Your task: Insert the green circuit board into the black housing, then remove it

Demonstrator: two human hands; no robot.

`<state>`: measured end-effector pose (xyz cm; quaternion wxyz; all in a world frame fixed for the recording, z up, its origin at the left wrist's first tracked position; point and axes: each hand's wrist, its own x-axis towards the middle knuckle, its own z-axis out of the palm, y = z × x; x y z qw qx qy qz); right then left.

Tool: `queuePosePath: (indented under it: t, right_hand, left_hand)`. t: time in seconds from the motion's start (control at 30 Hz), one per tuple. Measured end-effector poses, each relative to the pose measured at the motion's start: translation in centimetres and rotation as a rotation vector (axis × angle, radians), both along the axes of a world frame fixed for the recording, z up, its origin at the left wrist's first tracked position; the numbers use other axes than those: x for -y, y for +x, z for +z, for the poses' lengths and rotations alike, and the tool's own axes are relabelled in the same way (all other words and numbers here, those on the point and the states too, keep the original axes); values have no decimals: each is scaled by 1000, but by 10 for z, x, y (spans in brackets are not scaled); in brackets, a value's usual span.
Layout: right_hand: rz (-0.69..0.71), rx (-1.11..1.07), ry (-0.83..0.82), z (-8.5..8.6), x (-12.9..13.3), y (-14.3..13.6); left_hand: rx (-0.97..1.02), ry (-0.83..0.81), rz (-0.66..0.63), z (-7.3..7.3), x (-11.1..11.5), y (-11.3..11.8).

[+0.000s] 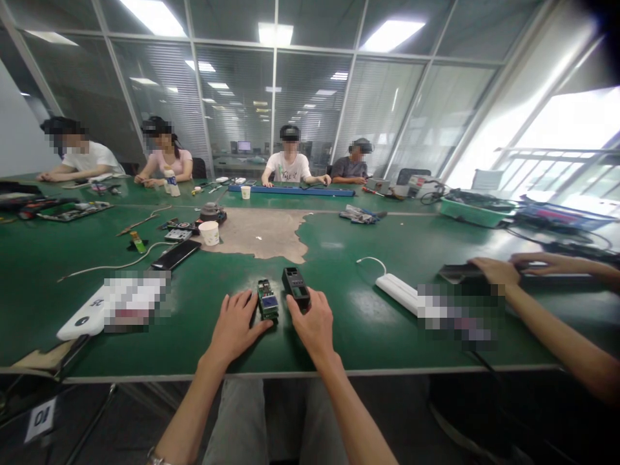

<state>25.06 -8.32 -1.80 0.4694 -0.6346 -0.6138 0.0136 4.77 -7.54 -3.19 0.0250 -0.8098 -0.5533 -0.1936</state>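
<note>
Green worktop (358, 352) before a glass partition (232, 97), and it's a busy one! Far left, a white plastic device (87, 316); next, a black phone-like slab (177, 255) and a paper cup (209, 233). Now the left hand (235, 326): fingers loosely spread on the table, thumb at the near end of a circuit board (268, 302) with a small screen. Just right of it, a black plastic housing (295, 287), pinched between thumb and fingers of the right hand (314, 323). Progress? Board bare, housing separate, the two apart; joining them looks undone, and the housing's inside can't be seen. Far right, a neighbour's hand (496, 274) rests on a dark strip (455, 274).
</note>
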Motion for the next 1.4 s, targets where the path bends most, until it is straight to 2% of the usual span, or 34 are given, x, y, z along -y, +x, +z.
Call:
queuePosePath:
  t: [0.17,0.43,0.77,1.07,1.4]
  right_hand:
    - [-24,3,-48,-7,-1,3]
    - [2,23,-74,-8,0,5]
    - [-57,86,-174,-6,5,1]
    - [-90,72,-126,-11,5,1]
    - [-66,32,-146,-8,6,2]
  left_hand:
    - [-9,-7,2,0,0,0]
    - [-21,-19,1,4,1,2]
    - [-32,-27,4,4,0,3]
    - [-25,-10,-2,2,-1,3]
    - [-56,-22,7,-3,-3,2]
